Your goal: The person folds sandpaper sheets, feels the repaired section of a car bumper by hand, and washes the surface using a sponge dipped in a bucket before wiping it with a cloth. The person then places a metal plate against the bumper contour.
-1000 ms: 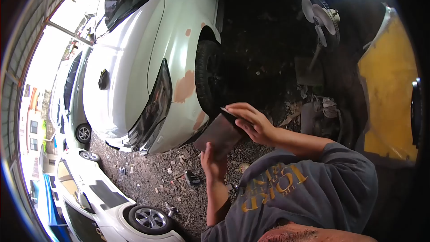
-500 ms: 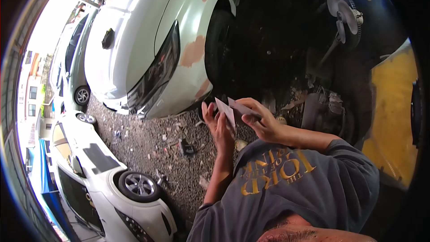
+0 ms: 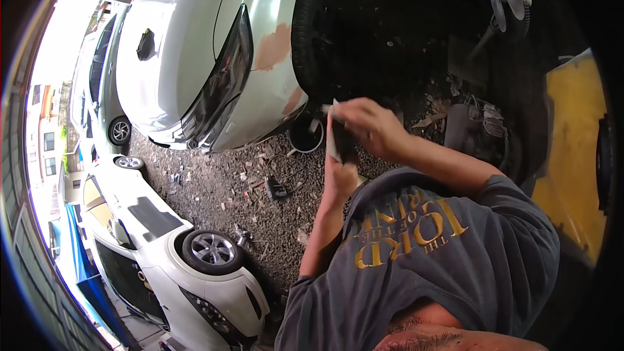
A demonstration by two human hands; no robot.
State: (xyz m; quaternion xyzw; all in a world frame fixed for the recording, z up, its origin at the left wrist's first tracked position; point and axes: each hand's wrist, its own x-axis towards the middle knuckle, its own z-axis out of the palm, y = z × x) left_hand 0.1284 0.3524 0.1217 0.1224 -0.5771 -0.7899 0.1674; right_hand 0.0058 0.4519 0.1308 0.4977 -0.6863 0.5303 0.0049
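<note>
Head view: a thin grey sheet [image 3: 336,142] is held up between the two hands, just in front of the torso, and is now seen nearly edge-on. A second ago its broad face was shown; half a second ago two panels were seen at an angle, so folding or turning appears to be under way. By the left hand [image 3: 342,179] the lower part is held, its fingers almost straight along the sheet. The right hand [image 3: 372,129] is set at the upper end, fingers slightly bent and blurred; whether they are closed cannot be told. Beyond the hands, a bucket [image 3: 320,142] is seen near the tyre [image 3: 313,32] of a white car [image 3: 273,91] marked with reddish patches [image 3: 273,47].
</note>
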